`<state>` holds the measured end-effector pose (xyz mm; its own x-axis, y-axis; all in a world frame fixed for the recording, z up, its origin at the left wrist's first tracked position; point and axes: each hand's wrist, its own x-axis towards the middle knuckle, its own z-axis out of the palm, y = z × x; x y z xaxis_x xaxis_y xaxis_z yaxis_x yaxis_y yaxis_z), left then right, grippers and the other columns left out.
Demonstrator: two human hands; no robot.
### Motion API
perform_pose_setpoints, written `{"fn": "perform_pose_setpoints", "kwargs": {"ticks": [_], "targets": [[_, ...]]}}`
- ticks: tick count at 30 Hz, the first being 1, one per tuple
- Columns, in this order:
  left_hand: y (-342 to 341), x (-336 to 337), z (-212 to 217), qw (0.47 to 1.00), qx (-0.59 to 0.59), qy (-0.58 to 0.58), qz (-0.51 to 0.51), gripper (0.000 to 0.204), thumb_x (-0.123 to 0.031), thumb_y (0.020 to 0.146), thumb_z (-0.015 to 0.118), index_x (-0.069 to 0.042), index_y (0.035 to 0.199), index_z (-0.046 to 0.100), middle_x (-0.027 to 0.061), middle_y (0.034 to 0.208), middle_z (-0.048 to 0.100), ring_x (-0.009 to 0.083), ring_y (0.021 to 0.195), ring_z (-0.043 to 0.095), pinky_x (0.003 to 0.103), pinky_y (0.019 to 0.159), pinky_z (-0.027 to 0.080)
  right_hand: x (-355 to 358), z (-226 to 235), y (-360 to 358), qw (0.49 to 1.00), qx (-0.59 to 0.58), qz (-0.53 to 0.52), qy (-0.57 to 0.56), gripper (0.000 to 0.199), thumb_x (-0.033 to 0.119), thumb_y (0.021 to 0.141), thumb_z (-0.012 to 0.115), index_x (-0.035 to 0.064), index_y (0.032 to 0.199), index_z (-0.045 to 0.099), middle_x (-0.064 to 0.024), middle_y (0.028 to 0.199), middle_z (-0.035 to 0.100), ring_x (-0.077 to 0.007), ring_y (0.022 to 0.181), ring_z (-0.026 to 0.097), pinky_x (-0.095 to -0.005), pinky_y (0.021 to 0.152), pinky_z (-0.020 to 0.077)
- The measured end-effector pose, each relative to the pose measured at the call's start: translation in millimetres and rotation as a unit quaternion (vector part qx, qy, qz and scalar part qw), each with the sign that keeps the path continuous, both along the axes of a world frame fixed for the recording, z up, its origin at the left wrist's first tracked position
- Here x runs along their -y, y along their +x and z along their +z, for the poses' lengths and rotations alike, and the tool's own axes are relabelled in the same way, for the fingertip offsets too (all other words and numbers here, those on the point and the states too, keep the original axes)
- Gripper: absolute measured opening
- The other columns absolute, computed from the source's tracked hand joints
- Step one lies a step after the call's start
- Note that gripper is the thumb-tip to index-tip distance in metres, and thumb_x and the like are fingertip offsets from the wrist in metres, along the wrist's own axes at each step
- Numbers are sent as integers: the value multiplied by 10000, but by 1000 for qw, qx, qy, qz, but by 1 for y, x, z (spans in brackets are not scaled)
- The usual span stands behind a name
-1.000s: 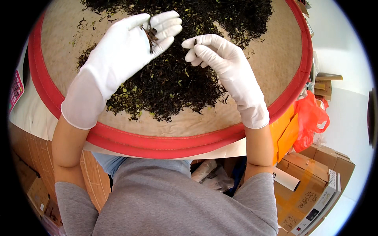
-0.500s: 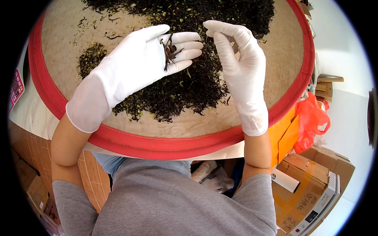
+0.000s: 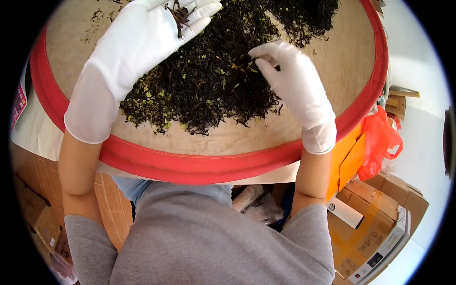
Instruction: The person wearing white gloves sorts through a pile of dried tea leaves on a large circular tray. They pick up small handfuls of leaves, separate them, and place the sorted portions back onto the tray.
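Beneath and between the gloved hands lies a heap of dark, twisted dried leaves. The left hand is palm up, fingers extended, cradling brown stalks; the right hand curves thumb and forefinger close together, contents impossible to tell. Under both: a round, red-rimmed tray.

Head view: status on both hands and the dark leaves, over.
Left hand open, dark twisted leaves in it. Right hand at dark leaf pile, grip unclear. No obstruction visible.
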<state>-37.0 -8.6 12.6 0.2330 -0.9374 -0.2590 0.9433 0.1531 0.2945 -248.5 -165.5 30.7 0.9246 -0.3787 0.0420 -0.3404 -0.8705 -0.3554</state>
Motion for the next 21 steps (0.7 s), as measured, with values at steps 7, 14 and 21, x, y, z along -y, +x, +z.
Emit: {"fn": "perform_pose_setpoints", "kwargs": {"ticks": [7, 14, 21], "targets": [[1, -2, 1, 999, 22, -5, 35, 434, -161, 1039, 326, 100, 1346, 486, 164, 1254, 617, 308, 1190, 572, 414, 1066, 448, -25, 4, 12, 978, 25, 203, 40, 295, 162, 769, 796, 115, 1046, 707, -68, 977, 651, -249, 908, 642, -358, 823, 525], [11, -2, -6, 1000, 10, -25, 0, 412, -172, 1051, 324, 74, 1316, 521, 141, 1192, 647, 288, 1132, 610, 408, 1039, 475, -59, -16, 18, 957, -39, 284, -50, 326, 213, 743, 793, 137, 1039, 678, -54, 948, 586, -257, 894, 582, -374, 796, 486], [8, -1, -2, 1000, 12, -4, 11, 406, -183, 1059, 319, 73, 1284, 539, 138, 1149, 658, 284, 1095, 628, 407, 1016, 498, -47, -17, 15, 977, 28, 208, 19, 170, 123, 775, 755, 94, 910, 656, -76, 901, 588, -286, 871, 595, -391, 775, 492]]}}
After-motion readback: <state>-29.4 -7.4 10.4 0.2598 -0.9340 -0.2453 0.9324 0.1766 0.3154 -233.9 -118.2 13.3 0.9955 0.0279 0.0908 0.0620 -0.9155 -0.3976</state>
